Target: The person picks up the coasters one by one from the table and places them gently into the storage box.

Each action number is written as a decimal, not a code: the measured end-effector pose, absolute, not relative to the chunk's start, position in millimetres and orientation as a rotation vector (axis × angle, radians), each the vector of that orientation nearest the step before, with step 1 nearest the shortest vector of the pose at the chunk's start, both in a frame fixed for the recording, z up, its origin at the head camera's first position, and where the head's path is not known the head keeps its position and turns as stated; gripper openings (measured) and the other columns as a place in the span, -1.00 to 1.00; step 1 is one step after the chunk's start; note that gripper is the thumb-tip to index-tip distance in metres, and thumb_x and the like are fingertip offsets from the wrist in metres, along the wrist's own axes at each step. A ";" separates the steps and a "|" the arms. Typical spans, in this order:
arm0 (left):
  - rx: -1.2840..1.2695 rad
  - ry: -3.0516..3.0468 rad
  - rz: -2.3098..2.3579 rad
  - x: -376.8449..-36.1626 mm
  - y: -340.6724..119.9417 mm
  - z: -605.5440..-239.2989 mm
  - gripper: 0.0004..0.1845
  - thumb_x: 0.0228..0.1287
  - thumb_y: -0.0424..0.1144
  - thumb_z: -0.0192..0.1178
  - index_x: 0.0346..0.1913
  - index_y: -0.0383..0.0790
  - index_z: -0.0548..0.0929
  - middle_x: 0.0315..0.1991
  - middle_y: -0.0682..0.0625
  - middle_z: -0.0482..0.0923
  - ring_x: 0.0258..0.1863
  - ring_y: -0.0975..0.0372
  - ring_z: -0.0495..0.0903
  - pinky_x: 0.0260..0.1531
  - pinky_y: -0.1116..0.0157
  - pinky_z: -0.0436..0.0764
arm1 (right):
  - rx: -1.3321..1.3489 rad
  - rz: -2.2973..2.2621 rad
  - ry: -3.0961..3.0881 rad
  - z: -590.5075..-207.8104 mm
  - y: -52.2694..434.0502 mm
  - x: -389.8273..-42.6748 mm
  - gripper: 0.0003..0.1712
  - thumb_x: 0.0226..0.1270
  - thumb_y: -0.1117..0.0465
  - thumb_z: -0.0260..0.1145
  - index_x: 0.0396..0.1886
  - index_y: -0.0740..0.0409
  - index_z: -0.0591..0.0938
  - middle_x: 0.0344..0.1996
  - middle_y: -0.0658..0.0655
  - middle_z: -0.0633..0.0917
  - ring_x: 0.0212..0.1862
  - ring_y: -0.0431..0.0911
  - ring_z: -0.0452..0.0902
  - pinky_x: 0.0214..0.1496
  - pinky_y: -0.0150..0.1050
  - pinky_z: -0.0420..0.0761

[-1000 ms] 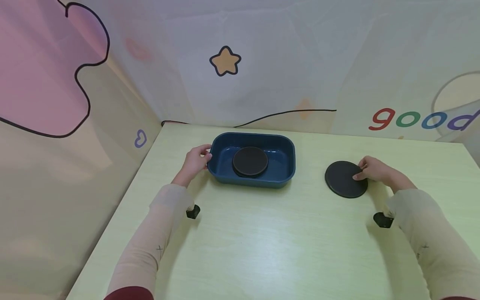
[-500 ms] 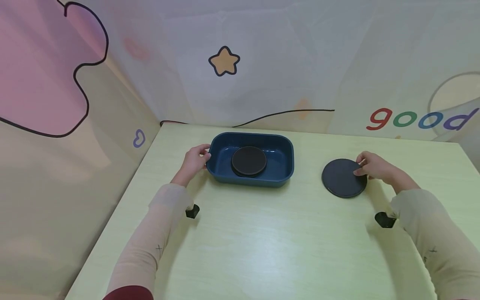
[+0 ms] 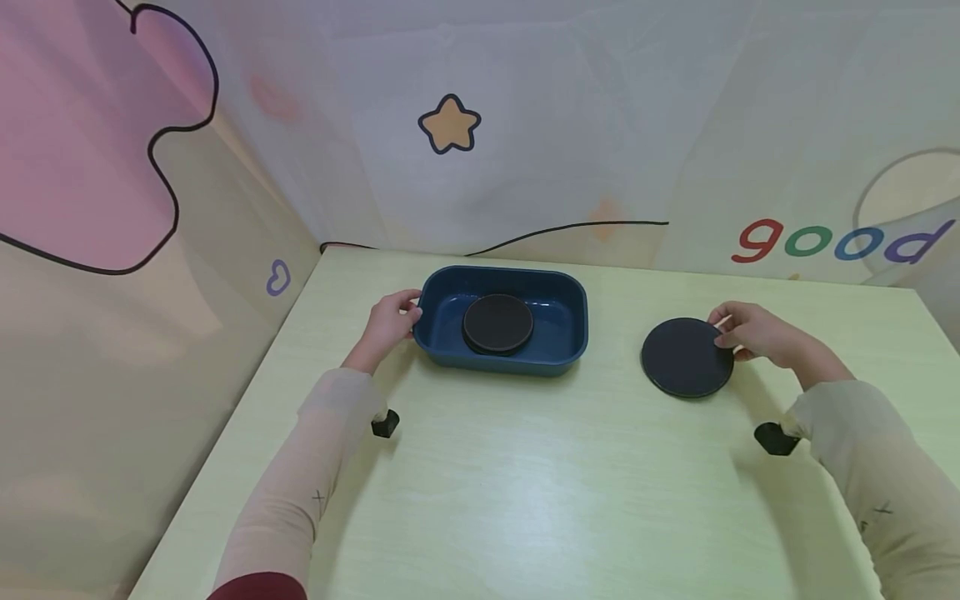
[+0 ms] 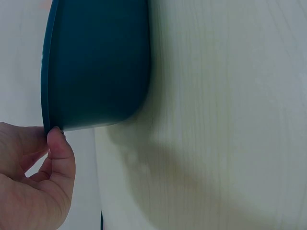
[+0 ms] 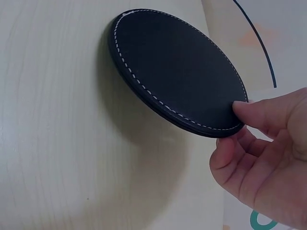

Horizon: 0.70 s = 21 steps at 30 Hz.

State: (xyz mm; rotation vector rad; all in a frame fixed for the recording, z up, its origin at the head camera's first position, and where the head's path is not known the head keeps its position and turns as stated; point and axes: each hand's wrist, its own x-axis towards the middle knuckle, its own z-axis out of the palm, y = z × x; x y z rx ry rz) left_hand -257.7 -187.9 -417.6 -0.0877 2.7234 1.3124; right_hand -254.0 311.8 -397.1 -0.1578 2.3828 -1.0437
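A deep blue rectangular dish (image 3: pixel 557 318) with rounded corners stands toward the back of the table. My left hand (image 3: pixel 386 327) pinches its left end at the rim, as the left wrist view also shows. Inside the dish lies a black round coaster (image 3: pixel 498 323), which looks thick, like a small stack. To the right of the dish, my right hand (image 3: pixel 759 335) pinches a second black coaster (image 5: pixel 177 67) by its edge, thumb on top and fingers underneath. White stitching runs round this coaster. It is tilted, its gripped side raised, with a shadow beneath it.
The pale wood-grain table (image 3: pixel 510 492) stretches in front of the dish and between both arms. A printed cloth backdrop (image 3: pixel 570 125) rises right behind the table, and another stretch of it borders the left side.
My right hand has lifted the gripped side of its coaster and now holds it nearer the edge, the wrist shifting a little right. The left hand and the dish stay put.
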 end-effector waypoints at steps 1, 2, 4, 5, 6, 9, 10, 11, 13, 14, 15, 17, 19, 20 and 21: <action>-0.088 2.722 1.314 -257.8 -188.0 -417.6 -0.60 0.29 -0.33 -0.06 0.19 -0.20 0.36 -0.19 -0.14 0.42 -0.52 0.25 0.41 -0.32 0.20 0.61 | -0.157 -1.055 2.376 -395.9 311.6 -253.7 -0.67 0.25 0.36 0.01 -0.03 0.36 0.19 -0.31 0.17 0.37 -0.33 -0.10 0.36 -0.31 -0.23 0.48; -0.089 2.721 1.314 -257.7 -188.1 -417.6 -0.60 0.29 -0.33 -0.06 0.20 -0.20 0.36 -0.19 -0.14 0.42 -0.53 0.25 0.41 -0.33 0.20 0.61 | -0.158 -1.073 2.367 -394.5 311.4 -253.5 -0.67 0.25 0.36 0.01 -0.03 0.36 0.19 -0.33 0.15 0.37 -0.34 -0.11 0.36 -0.32 -0.23 0.48; -0.092 2.718 1.318 -257.6 -188.2 -417.6 -0.60 0.30 -0.33 -0.06 0.20 -0.20 0.35 -0.19 -0.14 0.41 -0.53 0.25 0.40 -0.34 0.23 0.61 | -0.159 -1.118 2.345 -391.6 311.0 -253.3 -0.68 0.23 0.37 0.03 -0.05 0.33 0.20 -0.36 0.11 0.37 -0.37 -0.13 0.36 -0.32 -0.22 0.48; -0.092 2.717 1.320 -257.7 -188.3 -417.6 -0.60 0.30 -0.34 -0.07 0.20 -0.21 0.35 -0.19 -0.14 0.41 -0.53 0.25 0.40 -0.36 0.25 0.61 | -0.160 -1.147 2.332 -390.0 310.7 -253.4 -0.68 0.23 0.36 0.04 -0.06 0.32 0.21 -0.38 0.09 0.37 -0.38 -0.14 0.36 -0.32 -0.22 0.48; -0.095 2.715 1.323 -257.8 -188.4 -417.8 -0.60 0.29 -0.34 -0.06 0.19 -0.21 0.36 -0.20 -0.14 0.41 -0.53 0.25 0.40 -0.37 0.27 0.61 | -0.161 -1.178 2.316 -388.4 310.3 -253.4 -0.69 0.23 0.36 0.05 -0.07 0.29 0.22 -0.39 0.06 0.36 -0.38 -0.15 0.35 -0.32 -0.22 0.48; -0.104 2.716 1.318 -258.5 -188.5 -418.4 -0.60 0.30 -0.33 -0.06 0.20 -0.20 0.35 -0.19 -0.13 0.41 -0.48 0.24 0.41 -0.44 0.37 0.59 | -0.171 -1.282 2.266 -383.8 307.5 -254.0 -0.73 0.24 0.33 0.09 -0.11 0.20 0.25 -0.42 -0.01 0.36 -0.40 -0.19 0.35 -0.31 -0.23 0.47; -0.108 2.717 1.315 -258.6 -188.3 -418.4 -0.60 0.29 -0.33 -0.06 0.20 -0.19 0.35 -0.19 -0.13 0.41 -0.47 0.22 0.42 -0.46 0.40 0.58 | -0.172 -1.316 2.250 -382.2 306.1 -254.1 -0.75 0.24 0.33 0.09 -0.13 0.16 0.26 -0.42 -0.03 0.37 -0.40 -0.20 0.36 -0.31 -0.24 0.48; -0.109 2.719 1.309 -258.7 -188.2 -418.5 -0.60 0.30 -0.32 -0.06 0.20 -0.19 0.35 -0.18 -0.13 0.41 -0.45 0.22 0.43 -0.48 0.42 0.57 | -0.172 -1.347 2.234 -380.5 304.6 -254.1 -0.76 0.23 0.32 0.10 -0.14 0.13 0.28 -0.43 -0.05 0.37 -0.40 -0.21 0.36 -0.30 -0.24 0.48; -0.114 2.722 1.302 -258.6 -187.8 -418.3 -0.60 0.30 -0.32 -0.06 0.20 -0.18 0.35 -0.18 -0.13 0.41 -0.42 0.20 0.44 -0.50 0.45 0.55 | -0.175 -1.403 2.208 -377.4 301.2 -254.2 -0.77 0.23 0.31 0.12 -0.16 0.09 0.30 -0.43 -0.06 0.38 -0.41 -0.22 0.38 -0.30 -0.26 0.50; -0.114 2.723 1.302 -258.5 -187.6 -418.1 -0.60 0.30 -0.32 -0.06 0.20 -0.18 0.35 -0.18 -0.13 0.41 -0.41 0.20 0.44 -0.51 0.46 0.54 | -0.176 -1.432 2.196 -375.7 299.2 -254.1 -0.77 0.23 0.32 0.12 -0.17 0.07 0.31 -0.43 -0.06 0.39 -0.42 -0.23 0.40 -0.30 -0.27 0.51; -0.115 2.723 1.302 -258.4 -187.4 -417.9 -0.60 0.30 -0.32 -0.06 0.20 -0.18 0.35 -0.18 -0.13 0.41 -0.41 0.19 0.45 -0.52 0.47 0.54 | -0.179 -1.459 2.185 -374.3 297.1 -254.0 -0.77 0.22 0.32 0.13 -0.17 0.06 0.32 -0.43 -0.05 0.40 -0.42 -0.22 0.41 -0.31 -0.27 0.52; -0.120 2.720 1.308 -258.1 -187.1 -417.5 -0.60 0.30 -0.32 -0.06 0.20 -0.18 0.35 -0.18 -0.13 0.41 -0.41 0.19 0.44 -0.52 0.47 0.54 | -0.196 -1.504 2.166 -371.4 293.1 -254.0 -0.78 0.23 0.31 0.13 -0.17 0.06 0.33 -0.41 -0.02 0.41 -0.42 -0.22 0.42 -0.32 -0.30 0.53; -0.124 2.717 1.313 -257.9 -186.9 -417.2 -0.60 0.30 -0.33 -0.06 0.20 -0.18 0.35 -0.17 -0.13 0.41 -0.41 0.19 0.44 -0.53 0.48 0.53 | -0.211 -1.552 2.143 -369.3 288.7 -254.1 -0.79 0.23 0.31 0.13 -0.17 0.05 0.35 -0.40 -0.01 0.41 -0.42 -0.22 0.43 -0.33 -0.31 0.53; -0.127 2.716 1.313 -257.6 -186.8 -416.8 -0.60 0.30 -0.32 -0.06 0.20 -0.18 0.35 -0.17 -0.13 0.41 -0.41 0.19 0.44 -0.52 0.48 0.53 | -0.217 -1.581 2.131 -368.6 286.2 -254.3 -0.79 0.23 0.32 0.13 -0.18 0.05 0.35 -0.40 -0.01 0.41 -0.42 -0.21 0.43 -0.34 -0.32 0.53; -0.131 2.712 1.313 -257.5 -186.6 -416.4 -0.60 0.29 -0.32 -0.06 0.20 -0.18 0.35 -0.17 -0.13 0.41 -0.40 0.19 0.44 -0.52 0.47 0.53 | -0.219 -1.607 2.118 -368.1 283.6 -254.4 -0.79 0.22 0.33 0.13 -0.18 0.04 0.36 -0.40 -0.01 0.41 -0.42 -0.21 0.43 -0.34 -0.33 0.54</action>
